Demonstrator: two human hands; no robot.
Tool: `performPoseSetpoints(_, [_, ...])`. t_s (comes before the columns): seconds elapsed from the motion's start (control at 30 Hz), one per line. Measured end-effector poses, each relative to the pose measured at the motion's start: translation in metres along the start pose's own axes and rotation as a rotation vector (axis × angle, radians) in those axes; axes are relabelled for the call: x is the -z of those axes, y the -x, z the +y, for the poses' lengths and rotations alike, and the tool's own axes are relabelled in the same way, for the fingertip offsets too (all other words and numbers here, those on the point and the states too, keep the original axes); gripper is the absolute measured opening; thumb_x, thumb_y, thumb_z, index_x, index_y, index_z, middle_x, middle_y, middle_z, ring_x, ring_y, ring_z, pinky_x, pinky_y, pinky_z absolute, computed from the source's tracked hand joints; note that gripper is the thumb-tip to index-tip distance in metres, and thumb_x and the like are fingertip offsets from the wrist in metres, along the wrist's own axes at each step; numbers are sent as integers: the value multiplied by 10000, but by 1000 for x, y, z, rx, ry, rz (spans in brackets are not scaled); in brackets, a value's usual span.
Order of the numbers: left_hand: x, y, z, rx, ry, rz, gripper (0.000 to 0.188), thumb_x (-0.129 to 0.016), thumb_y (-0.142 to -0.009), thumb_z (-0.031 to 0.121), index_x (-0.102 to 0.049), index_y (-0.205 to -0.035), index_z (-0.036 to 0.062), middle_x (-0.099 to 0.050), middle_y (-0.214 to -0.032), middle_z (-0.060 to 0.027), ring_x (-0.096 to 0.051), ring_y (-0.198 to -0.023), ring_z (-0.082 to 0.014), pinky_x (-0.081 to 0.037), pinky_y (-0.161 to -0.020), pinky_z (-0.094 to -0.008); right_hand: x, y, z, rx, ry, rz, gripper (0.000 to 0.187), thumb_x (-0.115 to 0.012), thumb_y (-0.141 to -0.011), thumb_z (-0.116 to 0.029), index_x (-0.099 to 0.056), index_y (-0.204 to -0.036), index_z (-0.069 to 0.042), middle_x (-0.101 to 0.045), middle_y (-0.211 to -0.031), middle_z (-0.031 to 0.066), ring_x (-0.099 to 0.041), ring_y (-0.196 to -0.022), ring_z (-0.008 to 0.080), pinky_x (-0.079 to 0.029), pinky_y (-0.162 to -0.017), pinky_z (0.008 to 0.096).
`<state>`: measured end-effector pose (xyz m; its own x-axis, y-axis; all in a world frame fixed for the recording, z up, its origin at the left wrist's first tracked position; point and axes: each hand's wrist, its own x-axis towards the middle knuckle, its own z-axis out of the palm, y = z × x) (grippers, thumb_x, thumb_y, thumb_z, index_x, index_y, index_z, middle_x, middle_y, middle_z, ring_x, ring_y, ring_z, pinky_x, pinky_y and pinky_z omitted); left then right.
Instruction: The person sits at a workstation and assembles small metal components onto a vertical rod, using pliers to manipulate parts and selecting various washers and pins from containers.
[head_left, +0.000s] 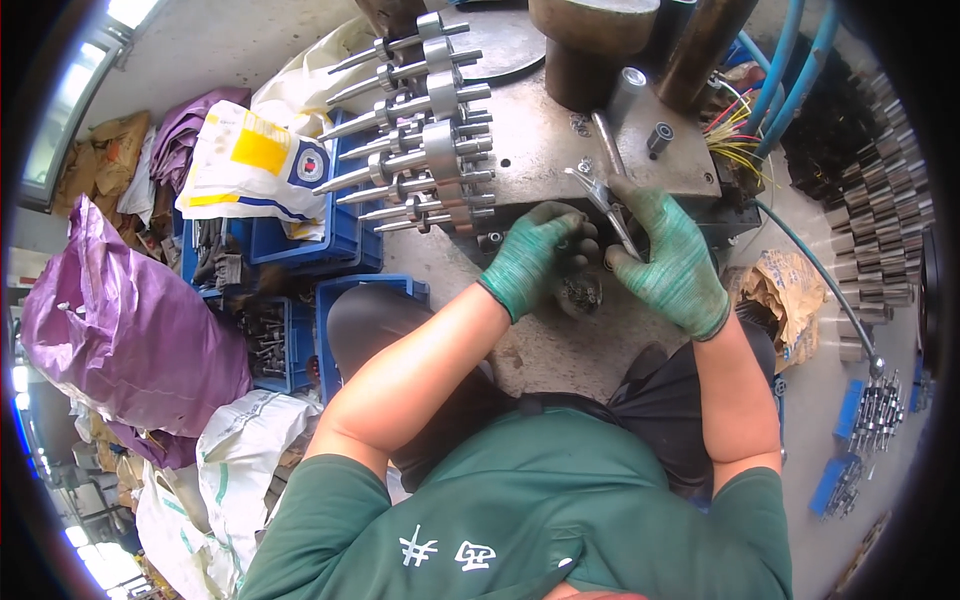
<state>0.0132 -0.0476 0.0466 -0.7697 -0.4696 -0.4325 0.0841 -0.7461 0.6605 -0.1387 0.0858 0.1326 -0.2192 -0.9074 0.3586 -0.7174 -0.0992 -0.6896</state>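
Note:
Both my hands wear green work gloves with darkened fingers. My right hand [668, 262] is closed around metal pliers [606, 205], whose slim jaws point away from me over the steel press table [530, 165]. Close beside it, my left hand [540, 252] has its fingers curled together at the table's near edge; whatever they hold is hidden. Below the hands sits a small container [580, 296] of tiny metal parts. Beyond the pliers lies a metal rod [606, 140], with a steel cylinder [627, 92] and a short sleeve [660, 138] standing near it.
Several stepped metal shafts [440, 95] are lined up along the table's left side. Blue bins [290, 245] and a purple sack [130, 310] stand at the left. Blue hoses [795, 70] and loose wires hang at the right, near stacked metal cylinders [870, 220] and crumpled brown paper [785, 300].

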Motion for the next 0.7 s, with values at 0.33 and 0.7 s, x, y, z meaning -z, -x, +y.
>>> performPoseSetpoints(0.33, [-6, 5, 15, -59, 121, 92, 68, -601, -984, 156, -602, -1026, 103, -659, -956, -71, -660, -831, -205, -543, -743, -342, 11, 10, 20, 182, 419, -23, 602, -749, -677, 37, -731, -1262, -102, -704, -1119, 163, -657, -991, 391, -544, -874, 481])
performPoseSetpoints(0.7, [-3, 2, 12, -3, 89, 122, 113, -622, -994, 219, -603, -1062, 130, -665, -808, -71, -595, -677, -186, -531, -638, -349, 8, 8, 19, 183, 419, -16, 580, -735, -686, 35, -737, -1250, -101, -711, -1097, 154, -661, -962, 391, -555, -850, 479])
